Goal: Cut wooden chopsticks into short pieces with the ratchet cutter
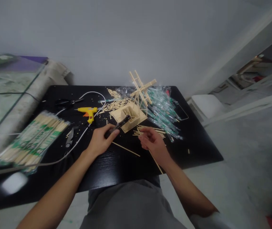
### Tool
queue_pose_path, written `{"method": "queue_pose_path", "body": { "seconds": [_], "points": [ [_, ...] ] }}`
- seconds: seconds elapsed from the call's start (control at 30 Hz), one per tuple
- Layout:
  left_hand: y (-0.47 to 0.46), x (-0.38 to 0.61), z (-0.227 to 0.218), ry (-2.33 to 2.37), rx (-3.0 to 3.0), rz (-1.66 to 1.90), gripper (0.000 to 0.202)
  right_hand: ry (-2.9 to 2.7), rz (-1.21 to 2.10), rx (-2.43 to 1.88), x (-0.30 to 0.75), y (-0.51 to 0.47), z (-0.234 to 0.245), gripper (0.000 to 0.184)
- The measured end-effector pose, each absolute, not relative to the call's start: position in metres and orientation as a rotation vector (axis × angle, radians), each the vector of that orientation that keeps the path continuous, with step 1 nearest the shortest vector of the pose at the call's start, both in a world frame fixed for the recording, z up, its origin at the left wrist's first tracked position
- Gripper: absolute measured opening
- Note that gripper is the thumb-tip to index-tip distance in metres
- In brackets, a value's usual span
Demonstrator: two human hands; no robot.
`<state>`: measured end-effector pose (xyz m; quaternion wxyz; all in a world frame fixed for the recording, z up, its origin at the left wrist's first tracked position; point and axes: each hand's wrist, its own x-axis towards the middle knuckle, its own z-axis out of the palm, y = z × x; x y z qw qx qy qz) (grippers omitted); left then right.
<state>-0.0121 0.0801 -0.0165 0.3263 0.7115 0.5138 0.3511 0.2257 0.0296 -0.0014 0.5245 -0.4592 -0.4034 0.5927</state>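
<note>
My left hand (102, 138) is closed around a dark hand tool (120, 124), its exact kind unclear, which points up and right over the model's base. My right hand (153, 141) has its fingers curled together, and a thin wooden stick (157, 163) sticks out below them toward the table edge. Between and beyond my hands stands a windmill-like model of sticks, with crossed blades (142, 87) on a square wooden base (139, 117). Another stick (126, 149) lies on the black table between my hands. Cut sticks (159, 132) lie just behind my right hand.
A yellow glue gun (88, 113) with a white cord lies left of the model. Nearby are pliers (70, 138), another black-handled tool (65, 101) and a packet of wooden sticks (34, 138). Short offcuts (117, 104) and plastic wrappers (166, 109) cover the back.
</note>
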Motion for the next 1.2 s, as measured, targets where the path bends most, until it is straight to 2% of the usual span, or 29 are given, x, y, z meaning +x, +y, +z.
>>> {"method": "queue_pose_path", "body": {
  "seconds": [0.33,0.63,1.2],
  "points": [
    [0.070,0.001,-0.031,1.336,2.074,0.795,0.032,-1.112,1.322,-1.173,0.214,0.036,-0.006,0.034],
    [0.065,0.001,-0.036,1.301,2.216,0.839,0.031,-1.368,1.137,-1.249,0.214,0.031,0.000,0.030],
    [0.061,0.006,-0.033,1.259,2.179,0.773,0.025,-1.404,1.129,-1.268,0.215,0.030,0.000,0.030]
  ]
}}
